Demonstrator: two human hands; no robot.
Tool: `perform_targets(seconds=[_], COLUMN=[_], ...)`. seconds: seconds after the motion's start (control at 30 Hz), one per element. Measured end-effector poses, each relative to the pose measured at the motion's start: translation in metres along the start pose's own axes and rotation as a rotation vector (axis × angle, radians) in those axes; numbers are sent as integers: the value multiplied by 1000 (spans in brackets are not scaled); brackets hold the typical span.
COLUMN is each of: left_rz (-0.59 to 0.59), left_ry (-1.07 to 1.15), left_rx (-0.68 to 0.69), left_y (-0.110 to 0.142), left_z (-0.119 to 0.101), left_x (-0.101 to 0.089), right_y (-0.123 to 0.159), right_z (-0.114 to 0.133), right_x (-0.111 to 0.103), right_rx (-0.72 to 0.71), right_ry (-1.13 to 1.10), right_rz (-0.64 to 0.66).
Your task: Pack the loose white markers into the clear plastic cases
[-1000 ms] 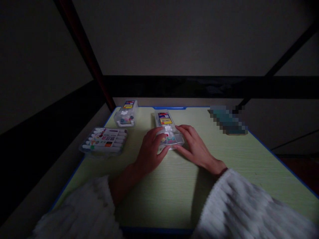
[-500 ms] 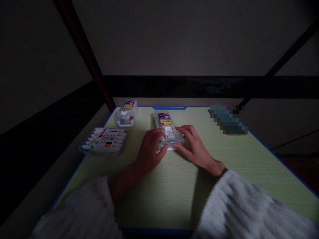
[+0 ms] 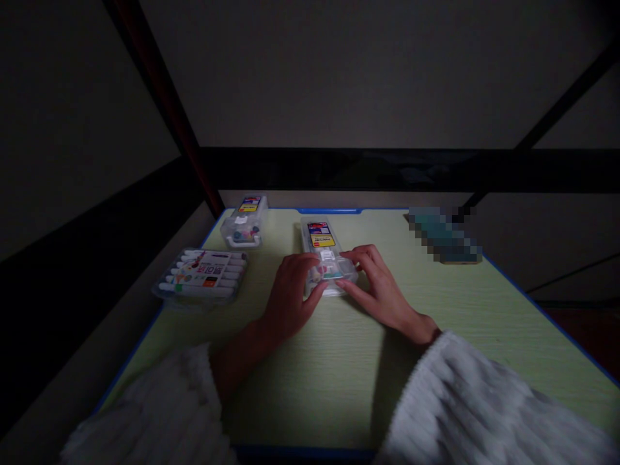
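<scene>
A clear plastic marker case [image 3: 322, 234] with a red, blue and yellow label lies flat on the table before me. Small coloured items show through its near end, though I cannot make out what they are. My left hand [image 3: 291, 290] curves around the case's near left corner, thumb at the front edge and fingers over the left side. On the right side, my right hand [image 3: 375, 283] grips it with bent fingers, its thumb at the front edge. The white latch on top stays visible between both hands. The left fingertips partly cover the case.
A similar clear case [image 3: 245, 223] stands at the far left corner. Nearer, a flat clear pack of white markers [image 3: 203, 274] lies at the left edge. A pixelated flat object [image 3: 443, 236] rests at the far right. The pale green table [image 3: 310, 381] has a blue rim.
The case has slid slightly toward me between my hands, its label and front edge now a little nearer. My hands have hardly moved.
</scene>
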State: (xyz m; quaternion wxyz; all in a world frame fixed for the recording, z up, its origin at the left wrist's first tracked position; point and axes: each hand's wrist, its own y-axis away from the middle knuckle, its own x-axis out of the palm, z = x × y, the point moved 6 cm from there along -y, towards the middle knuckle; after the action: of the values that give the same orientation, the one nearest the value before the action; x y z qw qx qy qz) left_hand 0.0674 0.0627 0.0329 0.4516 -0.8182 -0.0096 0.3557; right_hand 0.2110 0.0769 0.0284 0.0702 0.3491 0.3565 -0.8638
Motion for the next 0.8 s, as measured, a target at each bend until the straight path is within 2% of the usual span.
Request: perform_targets(seconds=[0.53, 0.8], left_rz=[9, 31], left_ry=[2, 54], left_rx=[-8, -101], left_y=[-2, -3], left_z=[-1, 2], left_x=[-2, -3], right_y=[0, -2], right_z=[3, 2], right_x=[-1, -1], right_rx=[-8, 14], right_ry=[-59, -91], right_rz=[-10, 24])
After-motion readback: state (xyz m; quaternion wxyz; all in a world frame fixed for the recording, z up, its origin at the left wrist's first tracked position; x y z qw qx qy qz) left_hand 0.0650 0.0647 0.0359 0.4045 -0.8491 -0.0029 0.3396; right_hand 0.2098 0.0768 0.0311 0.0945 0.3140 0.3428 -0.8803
